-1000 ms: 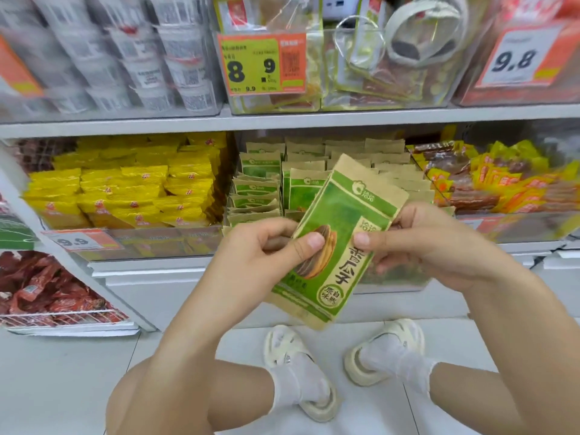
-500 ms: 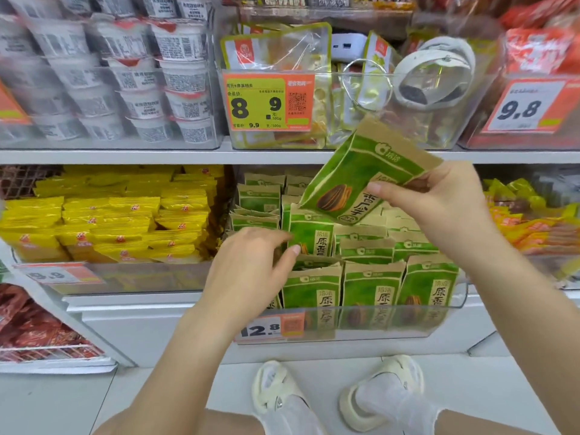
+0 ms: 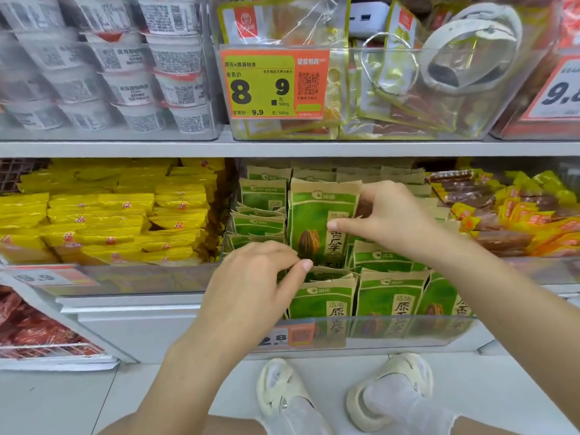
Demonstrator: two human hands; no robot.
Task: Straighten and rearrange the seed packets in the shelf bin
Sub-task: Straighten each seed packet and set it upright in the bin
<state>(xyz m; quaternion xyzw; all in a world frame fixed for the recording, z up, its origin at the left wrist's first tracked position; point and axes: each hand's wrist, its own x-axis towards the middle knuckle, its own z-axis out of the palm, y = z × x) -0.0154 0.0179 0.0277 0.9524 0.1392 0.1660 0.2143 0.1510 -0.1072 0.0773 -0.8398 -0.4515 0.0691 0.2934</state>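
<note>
The clear shelf bin sits on the lower shelf, its transparent front wall rising before three front-row green seed packets. More packets stand in rows behind, up to the underside of the upper shelf, leaving only a narrow band of headroom at the back. On the left, a clear divider separates the bin from the yellow snack packs; on the right lie orange and brown snack bars.

The right hand pinches one upright seed packet by its right edge, thumb on the printed face and fingers curled behind. The packet's lower end dips into the gap behind the front row. The left hand curls its fingers over the top edges of the left front packets (thumb tip against the held packet's bottom).

Half a second ago the packet was tilted, high in front of the yellow price tag; now it stands straight and lower, inside the bin.
</note>
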